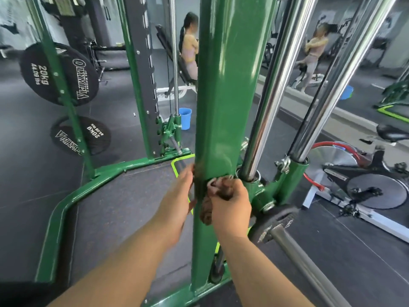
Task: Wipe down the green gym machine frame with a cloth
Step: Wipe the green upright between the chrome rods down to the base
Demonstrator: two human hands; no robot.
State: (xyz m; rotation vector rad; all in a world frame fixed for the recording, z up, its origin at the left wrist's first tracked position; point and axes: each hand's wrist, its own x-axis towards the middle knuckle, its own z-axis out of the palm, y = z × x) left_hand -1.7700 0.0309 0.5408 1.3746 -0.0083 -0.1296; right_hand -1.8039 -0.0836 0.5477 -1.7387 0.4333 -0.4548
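Observation:
A thick green upright post (225,89) of the gym machine frame rises through the middle of the view. A brown cloth (207,209) is wrapped around the post low down. My right hand (230,202) grips one end of the cloth on the post's right front. My left hand (179,196) is at the post's left side, fingers curled on the other end of the cloth, partly hidden behind the post. The green base bars (66,204) run along the floor to the left.
Two chrome guide rods (272,85) stand just right of the post. A barbell with a plate (274,227) lies at lower right. Black 20kg plates (59,74) hang at left. A blue bucket (185,118) stands behind. An exercise bike (365,178) is at right. A mirror reflects a person.

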